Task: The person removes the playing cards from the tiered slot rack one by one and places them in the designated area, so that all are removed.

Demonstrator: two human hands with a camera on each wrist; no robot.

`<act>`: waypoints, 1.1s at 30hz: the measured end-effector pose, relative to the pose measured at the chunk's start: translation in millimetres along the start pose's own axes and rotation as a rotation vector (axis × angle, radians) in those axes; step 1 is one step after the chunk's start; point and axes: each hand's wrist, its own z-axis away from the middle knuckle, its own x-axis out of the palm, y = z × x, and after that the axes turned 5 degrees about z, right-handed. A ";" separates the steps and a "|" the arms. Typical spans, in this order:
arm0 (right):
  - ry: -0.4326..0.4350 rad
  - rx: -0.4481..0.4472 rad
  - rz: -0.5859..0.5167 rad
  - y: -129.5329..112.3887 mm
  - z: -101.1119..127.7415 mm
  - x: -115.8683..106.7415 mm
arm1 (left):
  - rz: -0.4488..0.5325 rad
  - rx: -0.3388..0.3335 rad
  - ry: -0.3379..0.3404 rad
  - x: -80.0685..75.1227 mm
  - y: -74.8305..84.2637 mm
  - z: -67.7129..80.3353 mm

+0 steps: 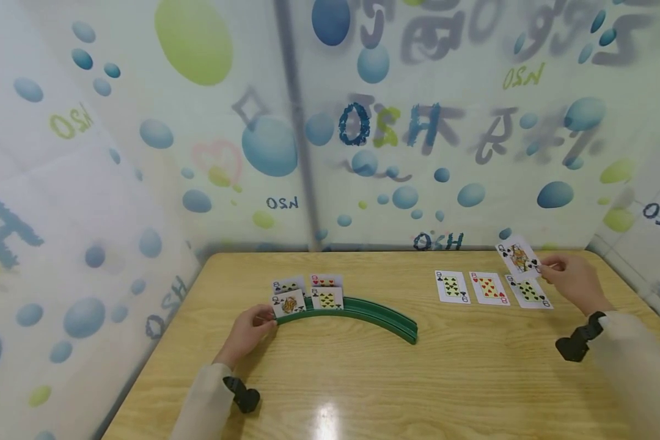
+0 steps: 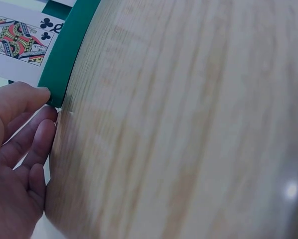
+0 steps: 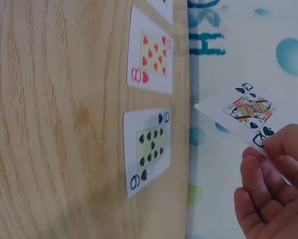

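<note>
My left hand (image 1: pixel 249 333) grips the left end of a curved green card holder (image 1: pixel 382 313), thumb and fingers at its tip in the left wrist view. A queen of clubs (image 2: pixel 19 40) stands in the holder beside that hand. To its right stands a black-suited card (image 1: pixel 327 299); behind these two are a black-suited card (image 1: pixel 289 285) and a red-suited card (image 1: pixel 326 280), partly hidden. Between thumb and fingers, my right hand (image 1: pixel 577 282) pinches a queen of spades (image 3: pixel 250 110) by one corner, raised above the nine of spades (image 3: pixel 150 149) on the table.
Left of the nine of spades, an eight of hearts (image 1: pixel 489 288) and a black-suited card (image 1: pixel 452 286) lie face up in a row. The wooden table (image 1: pixel 363 385) meets a patterned wall covering (image 1: pixel 385 220) along its back edge.
</note>
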 end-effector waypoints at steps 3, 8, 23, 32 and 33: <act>0.021 0.028 0.002 10.0 1.0 -2.0 | -0.001 0.007 -0.004 0.0 -0.1 0.3; 0.046 0.097 0.005 26.9 3.1 -2.8 | -0.014 -0.017 -0.011 -0.4 1.0 0.6; 0.108 0.201 0.036 70.0 15.0 -1.0 | -0.009 -0.028 -0.016 -0.9 0.5 -0.8; 0.114 0.368 0.045 76.4 18.1 2.9 | -0.002 -0.023 -0.022 -1.6 3.8 0.3; 0.115 0.384 0.049 77.6 18.8 4.1 | 0.000 -0.023 -0.023 -1.6 4.1 0.4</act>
